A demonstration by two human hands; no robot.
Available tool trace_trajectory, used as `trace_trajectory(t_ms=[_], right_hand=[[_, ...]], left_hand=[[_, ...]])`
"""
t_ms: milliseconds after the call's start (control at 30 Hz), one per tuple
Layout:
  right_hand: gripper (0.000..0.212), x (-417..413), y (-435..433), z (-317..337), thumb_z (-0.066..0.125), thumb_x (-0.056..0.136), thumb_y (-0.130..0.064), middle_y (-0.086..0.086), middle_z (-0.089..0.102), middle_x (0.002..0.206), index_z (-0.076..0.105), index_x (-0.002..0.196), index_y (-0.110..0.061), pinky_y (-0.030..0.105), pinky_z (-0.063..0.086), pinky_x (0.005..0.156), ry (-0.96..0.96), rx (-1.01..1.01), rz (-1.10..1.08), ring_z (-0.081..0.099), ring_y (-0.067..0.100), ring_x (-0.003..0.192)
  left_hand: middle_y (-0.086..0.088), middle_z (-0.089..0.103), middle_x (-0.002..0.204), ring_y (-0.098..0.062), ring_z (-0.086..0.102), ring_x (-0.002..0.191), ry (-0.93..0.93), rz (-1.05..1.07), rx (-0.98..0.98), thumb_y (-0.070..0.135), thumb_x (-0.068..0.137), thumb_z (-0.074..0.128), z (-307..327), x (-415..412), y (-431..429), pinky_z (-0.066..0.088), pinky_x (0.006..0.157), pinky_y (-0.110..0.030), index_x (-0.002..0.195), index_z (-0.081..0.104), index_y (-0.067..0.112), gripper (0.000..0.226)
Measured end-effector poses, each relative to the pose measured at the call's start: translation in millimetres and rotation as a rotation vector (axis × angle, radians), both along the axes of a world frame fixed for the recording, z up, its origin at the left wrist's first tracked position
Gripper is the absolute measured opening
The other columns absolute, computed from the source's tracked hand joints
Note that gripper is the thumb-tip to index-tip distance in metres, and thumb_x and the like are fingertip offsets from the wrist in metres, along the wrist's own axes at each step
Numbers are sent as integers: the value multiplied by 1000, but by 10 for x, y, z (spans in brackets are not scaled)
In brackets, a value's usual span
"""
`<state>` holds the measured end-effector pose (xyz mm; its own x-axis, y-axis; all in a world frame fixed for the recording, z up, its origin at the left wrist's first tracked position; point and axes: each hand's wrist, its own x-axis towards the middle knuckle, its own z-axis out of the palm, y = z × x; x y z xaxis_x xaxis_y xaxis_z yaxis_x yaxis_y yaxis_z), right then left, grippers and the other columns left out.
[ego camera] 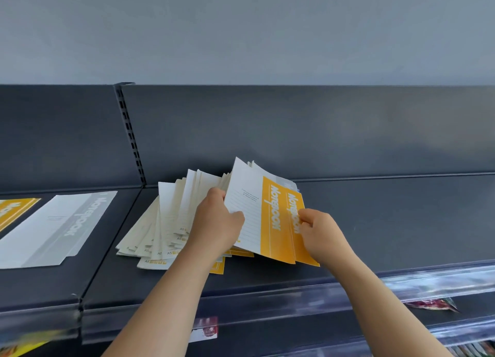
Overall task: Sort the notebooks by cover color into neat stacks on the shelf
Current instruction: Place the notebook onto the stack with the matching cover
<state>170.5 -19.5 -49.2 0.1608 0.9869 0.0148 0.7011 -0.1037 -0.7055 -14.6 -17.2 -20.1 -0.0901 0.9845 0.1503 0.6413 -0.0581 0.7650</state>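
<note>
At the far left edge of the dark shelf [388, 223] lay a yellow-covered notebook [14, 212], only partly in view. Just to its right lay a grey notebook [56, 228], flat, with others of the same kind showing beneath its lower edge. Behind them a slotted upright [130, 137] divided the back panel.

Right of the upright, the fanned notebooks [163, 223] stood spread out with their pale backs towards the camera. Their lower ends rested on the shelf and their tops tilted back towards the panel.

The left hand [214, 220] grasped this fan from the front. Its thumb pressed on the white part of the front yellow notebook [270, 220], and its fingers were curled behind that cover. This notebook was raised and tilted, with its yellow band and white lettering facing the viewer.

Directly behind it, offset to the right, sat the rear yellow notebook [294, 200]. The right hand [318, 228] pinched it at its right edge between thumb and curled fingers.

A clear price rail [401, 287] ran along the shelf's front lip. Blurred coloured goods showed below it.
</note>
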Motion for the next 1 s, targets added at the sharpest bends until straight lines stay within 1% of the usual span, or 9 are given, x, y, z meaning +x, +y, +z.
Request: trace_trajectory(t_ms=[133,233,333,400,533,667,800,900,1000], right_hand=[[28,-42,-16,18,29,98,-11,3,55,92,57,103,-6,25,42,61,72,32,42,49,13,72],[31,-123,-50,14,31,100,-14,-2,54,107,57,116,-15,29,47,72,148,60,56,50,11,80],[34,-136,-43,10,38,98,-15,0,54,127,50,130,-21,14,42,61,144,114,49,48,11,90],[36,-155,-26,40,44,97,-19,0,53,132,47,132,-19,12,38,57,125,107,63,48,10,96],[34,-337,-3,143,49,95,-27,-2,58,116,49,128,-19,17,41,61,152,149,102,52,11,90],[36,-619,-25,263,58,91,-29,-14,56,113,46,125,-33,15,46,61,241,272,199,59,7,83],[40,-1006,-58,389,61,90,-24,-17,56,111,46,126,-35,28,56,69,262,323,267,61,6,81],[39,-1362,-77,436,59,91,-23,-22,54,106,46,125,-37,25,54,67,237,340,340,59,2,80],[37,-1784,-86,460,58,91,-19,-27,53,99,46,114,-45,31,57,65,250,345,412,61,4,78]], left_hand=[[6,55,104,-6,53,71,-4,21,-7,17,91,57,12,-33,-20,34,38,-10,109,46,15,21],[5,59,106,-7,56,75,-21,20,-24,19,90,58,-6,-95,-56,34,43,-11,108,49,16,21],[6,61,109,-9,58,86,-81,16,-16,18,89,59,-11,-188,-101,38,49,-13,109,51,17,22],[8,62,110,-6,58,89,-141,8,1,15,90,58,10,-240,-146,42,53,-14,112,51,21,24],[15,62,112,1,58,95,-275,1,73,10,92,53,51,-356,-245,44,57,-10,119,53,27,32],[18,59,110,4,56,93,-341,82,151,9,93,49,141,-590,-339,42,52,-5,113,50,33,31],[19,58,109,6,54,93,-366,134,152,9,92,46,165,-934,-426,41,61,-10,119,48,32,35],[21,59,107,4,55,97,-380,174,133,8,91,43,151,-1257,-504,44,66,-16,115,47,34,36],[18,59,110,0,55,99,-387,211,130,6,91,41,150,-1656,-591,45,68,-17,118,46,31,38]])
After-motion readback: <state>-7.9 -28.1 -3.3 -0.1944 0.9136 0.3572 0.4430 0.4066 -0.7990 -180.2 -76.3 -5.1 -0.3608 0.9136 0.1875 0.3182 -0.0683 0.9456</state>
